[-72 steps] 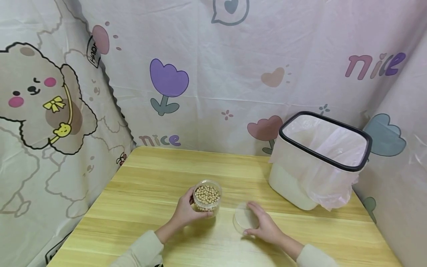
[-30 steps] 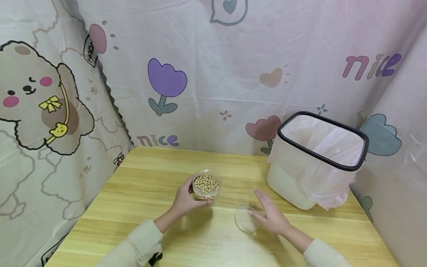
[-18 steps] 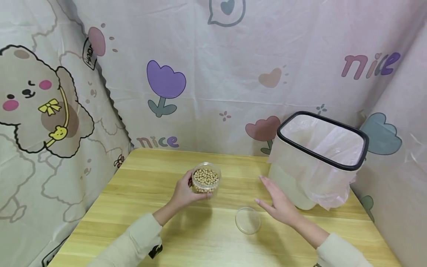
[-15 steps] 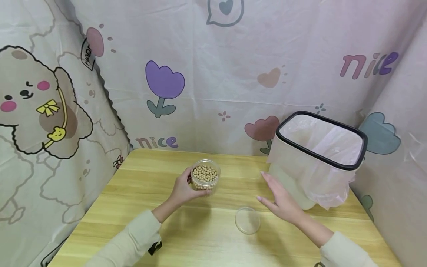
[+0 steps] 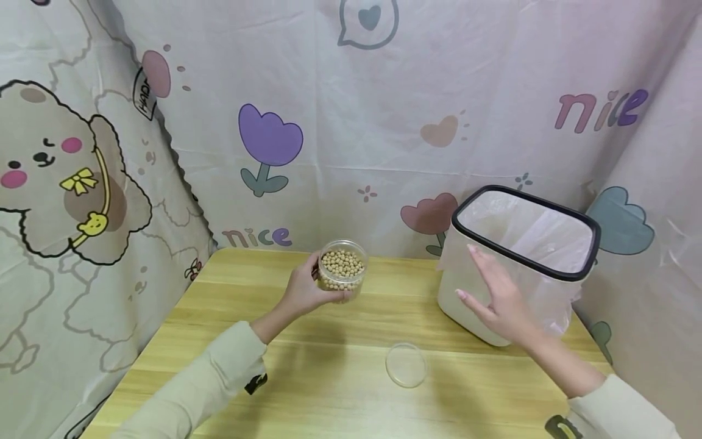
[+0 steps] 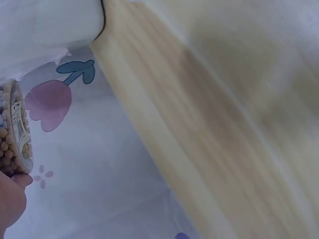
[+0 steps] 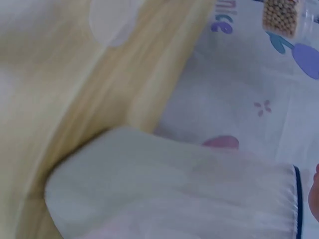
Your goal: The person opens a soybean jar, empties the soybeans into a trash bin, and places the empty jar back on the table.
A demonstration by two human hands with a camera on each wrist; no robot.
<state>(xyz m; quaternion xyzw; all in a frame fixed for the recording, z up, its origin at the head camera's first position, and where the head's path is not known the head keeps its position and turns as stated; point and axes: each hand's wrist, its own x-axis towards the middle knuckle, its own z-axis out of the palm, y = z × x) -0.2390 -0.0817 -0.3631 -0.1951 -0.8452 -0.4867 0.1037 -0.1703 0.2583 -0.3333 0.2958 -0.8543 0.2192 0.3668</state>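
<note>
In the head view my left hand [image 5: 307, 285] grips a clear plastic jar [image 5: 342, 268] from its left side, raised above the table. Round tan beans fill most of the jar, and its top is uncovered. In the left wrist view part of the jar [image 6: 7, 144] shows at the left edge, with a label on its base. My right hand [image 5: 501, 299] holds nothing; its fingers are extended and overlap the front of the trash bin [image 5: 457, 299]. The clear round lid [image 5: 406, 366] lies flat on the table between the hands.
The pale bin has a black rim [image 5: 526, 195] and a pink plastic liner folded over it, at the table's back right. The wooden table [image 5: 329, 396] ends at a printed curtain [image 5: 351, 195] behind and on both sides.
My right hand has let go of the lid and moved right and up toward the bin. My left hand has lifted the jar higher and farther from me. The lid stays on the table.
</note>
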